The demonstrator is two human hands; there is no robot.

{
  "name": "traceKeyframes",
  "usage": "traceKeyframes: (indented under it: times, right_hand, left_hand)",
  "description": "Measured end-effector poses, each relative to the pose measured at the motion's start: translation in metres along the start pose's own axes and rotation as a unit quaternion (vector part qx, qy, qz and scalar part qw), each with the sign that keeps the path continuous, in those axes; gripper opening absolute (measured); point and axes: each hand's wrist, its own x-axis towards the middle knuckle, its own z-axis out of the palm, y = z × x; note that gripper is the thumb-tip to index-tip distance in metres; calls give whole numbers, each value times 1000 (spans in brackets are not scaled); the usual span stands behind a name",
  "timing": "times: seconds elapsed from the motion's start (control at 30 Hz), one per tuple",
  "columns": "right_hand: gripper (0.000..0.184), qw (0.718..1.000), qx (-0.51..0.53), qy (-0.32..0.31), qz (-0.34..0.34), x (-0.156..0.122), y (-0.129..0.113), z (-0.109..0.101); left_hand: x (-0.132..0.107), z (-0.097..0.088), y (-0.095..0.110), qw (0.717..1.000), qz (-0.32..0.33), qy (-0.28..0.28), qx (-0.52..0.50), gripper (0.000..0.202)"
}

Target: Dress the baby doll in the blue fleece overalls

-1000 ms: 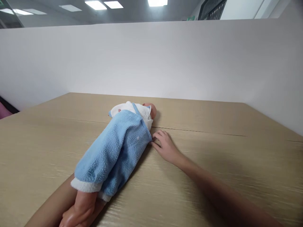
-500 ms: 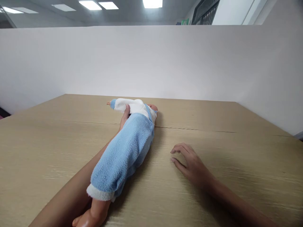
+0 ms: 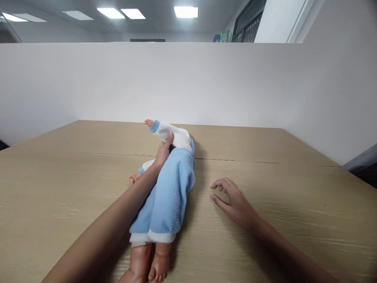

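A baby doll [image 3: 173,192] in a light blue and white fleece outfit lies on its side on the wooden table, bare feet towards me. Its head is mostly hidden behind the shoulder at the far end. My left hand [image 3: 165,149] is closed around the doll's upper body under its raised arm, with the thumb on the white sleeve; the other fingers are hidden. The doll's other arm sticks out to the left beneath my forearm. To the right of the doll, my right hand [image 3: 232,198] hovers low over the table, empty, its fingers curved and apart from the thumb.
The pale wooden table [image 3: 279,188] has a thin seam running across it. A white partition [image 3: 176,82] stands along its back and right side. Beyond the partition are ceiling lights and a dark-framed window [image 3: 249,23].
The doll has rolled and its legs have swung right, so both legs and its second arm now show. My left hand has turned with it. My right hand has barely moved.
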Motion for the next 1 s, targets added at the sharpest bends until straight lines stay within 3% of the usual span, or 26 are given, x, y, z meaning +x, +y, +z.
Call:
traceKeyframes:
  times: [0.17,0.27,0.33,0.43,0.53,0.6,0.67,0.7,0.8,0.87,0.93,1.0]
  right_hand:
    - [12,999,26,16,23,0,1,2]
    - [25,989,114,36,88,4,9,5]
    - [38,966,212,52,139,9,18,4]
    - [55,895,383,77,217,18,32,-8]
    - [66,781,551,57,290,22,44,-31]
    - [69,719,625,30,304,22,50,-46]
    - [65,687,660,19,304,21,54,-57]
    - [60,685,663,20,301,20,54,-60]
    - [45,733,615,27,291,22,51,-60]
    - [40,766,575,30,286,26,46,-55]
    - [37,777,559,30,288,31,38,-49]
    - [40,803,522,37,285,36,28,-41]
  left_hand:
    - [-3,20,-3,998,13,-25,61,69]
    - [-5,35,-10,983,52,-55,168,59]
    - [-5,45,-16,957,103,-79,259,48]
    - [-11,61,-24,886,173,-138,407,40]
    - [-22,72,-24,800,198,-208,527,42]
    - [-31,73,-17,757,210,-235,572,38]
    - [-37,62,-5,738,220,-224,598,33]
    - [-39,51,1,735,218,-203,609,33]
    - [-37,2,20,737,145,-96,653,39]
    - [-35,-38,29,728,21,-12,685,49]
    - [-36,-71,34,728,-55,16,683,58]
    - [-40,-90,35,739,-101,22,666,65]
